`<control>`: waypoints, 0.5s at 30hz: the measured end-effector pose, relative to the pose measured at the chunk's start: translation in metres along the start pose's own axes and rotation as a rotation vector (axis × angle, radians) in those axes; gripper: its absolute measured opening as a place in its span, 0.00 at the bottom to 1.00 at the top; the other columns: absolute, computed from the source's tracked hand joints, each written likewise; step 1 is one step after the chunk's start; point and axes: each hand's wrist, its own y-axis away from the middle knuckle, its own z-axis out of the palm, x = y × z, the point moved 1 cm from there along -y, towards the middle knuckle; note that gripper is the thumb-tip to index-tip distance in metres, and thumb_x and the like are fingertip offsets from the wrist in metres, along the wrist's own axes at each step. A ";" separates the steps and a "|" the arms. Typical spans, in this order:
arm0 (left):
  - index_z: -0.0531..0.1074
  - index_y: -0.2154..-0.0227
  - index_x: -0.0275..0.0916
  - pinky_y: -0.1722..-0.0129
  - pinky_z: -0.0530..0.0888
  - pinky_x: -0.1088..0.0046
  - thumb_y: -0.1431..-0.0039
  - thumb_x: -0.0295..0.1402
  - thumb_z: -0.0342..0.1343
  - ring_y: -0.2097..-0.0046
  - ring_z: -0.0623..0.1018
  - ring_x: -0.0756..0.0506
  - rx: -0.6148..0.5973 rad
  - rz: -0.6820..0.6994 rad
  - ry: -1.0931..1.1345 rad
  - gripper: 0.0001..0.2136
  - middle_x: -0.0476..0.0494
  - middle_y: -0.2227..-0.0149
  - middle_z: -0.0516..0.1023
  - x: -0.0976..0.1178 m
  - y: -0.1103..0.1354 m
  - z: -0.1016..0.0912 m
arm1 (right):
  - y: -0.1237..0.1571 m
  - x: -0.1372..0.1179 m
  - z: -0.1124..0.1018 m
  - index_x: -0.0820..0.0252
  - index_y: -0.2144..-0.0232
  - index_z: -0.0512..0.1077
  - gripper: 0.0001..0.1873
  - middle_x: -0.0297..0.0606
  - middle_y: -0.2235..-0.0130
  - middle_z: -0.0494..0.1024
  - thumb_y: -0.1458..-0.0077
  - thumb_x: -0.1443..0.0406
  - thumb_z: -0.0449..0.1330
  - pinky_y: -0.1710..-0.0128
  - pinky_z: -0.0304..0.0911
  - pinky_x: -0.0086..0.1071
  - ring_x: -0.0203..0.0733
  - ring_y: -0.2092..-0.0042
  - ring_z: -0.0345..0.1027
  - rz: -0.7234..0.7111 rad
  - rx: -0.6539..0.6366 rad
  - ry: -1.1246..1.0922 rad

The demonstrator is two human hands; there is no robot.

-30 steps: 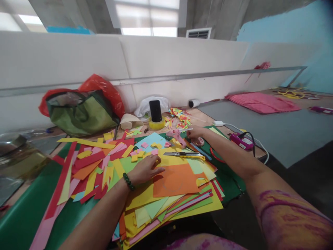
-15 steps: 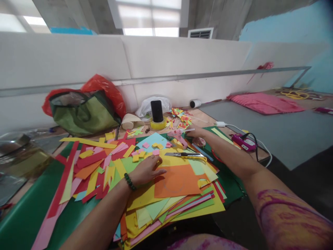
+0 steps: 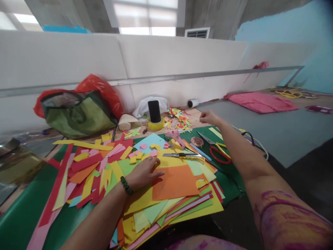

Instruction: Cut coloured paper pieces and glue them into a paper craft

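Note:
My left hand (image 3: 144,172), with a green bead bracelet at its wrist, lies on yellow paper (image 3: 140,199). Its fingers are apart, touching the paper beside an orange sheet (image 3: 174,182) that bears a faint drawn curve. A box cutter (image 3: 183,156) rests on the papers just beyond. My right hand (image 3: 208,117) is raised over the back right of the table, fingers curled closed; whatever they may hold is hidden. Below and left of it lie a pink glue gun (image 3: 176,138), a round tape roll (image 3: 197,141) and red-and-yellow-handled scissors (image 3: 217,147).
Cut paper strips (image 3: 88,163) cover the left of the green mat (image 3: 28,205). Behind stand a green bag (image 3: 78,114) and a phone (image 3: 154,111) on yellow tape (image 3: 156,124). Paper flowers (image 3: 182,119) lie near the wall. A white cable (image 3: 261,144) runs at right.
My right hand has moved up and right from near the glue gun, uncovering the scissors. My left hand stays on the paper. The view has shifted slightly.

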 end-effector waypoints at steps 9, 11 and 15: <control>0.67 0.62 0.39 0.61 0.66 0.66 0.42 0.45 0.50 0.61 0.71 0.42 -0.010 0.002 0.017 0.14 0.42 0.62 0.70 0.001 -0.002 -0.002 | 0.026 0.055 0.002 0.60 0.50 0.69 0.17 0.41 0.48 0.71 0.39 0.59 0.57 0.54 0.69 0.43 0.46 0.51 0.69 0.221 -0.108 0.106; 0.66 0.62 0.39 0.62 0.66 0.67 0.42 0.46 0.50 0.62 0.71 0.42 -0.008 0.002 0.026 0.15 0.42 0.63 0.70 0.002 -0.002 -0.003 | 0.026 0.057 0.012 0.60 0.50 0.69 0.17 0.40 0.48 0.71 0.39 0.59 0.58 0.54 0.68 0.43 0.47 0.51 0.69 0.241 -0.118 0.116; 0.66 0.62 0.39 0.63 0.65 0.67 0.42 0.46 0.50 0.63 0.70 0.43 0.003 0.004 0.039 0.15 0.42 0.63 0.71 0.001 -0.002 -0.002 | 0.021 0.051 0.025 0.61 0.50 0.69 0.17 0.42 0.48 0.71 0.39 0.59 0.57 0.54 0.69 0.43 0.46 0.52 0.69 0.286 -0.186 0.132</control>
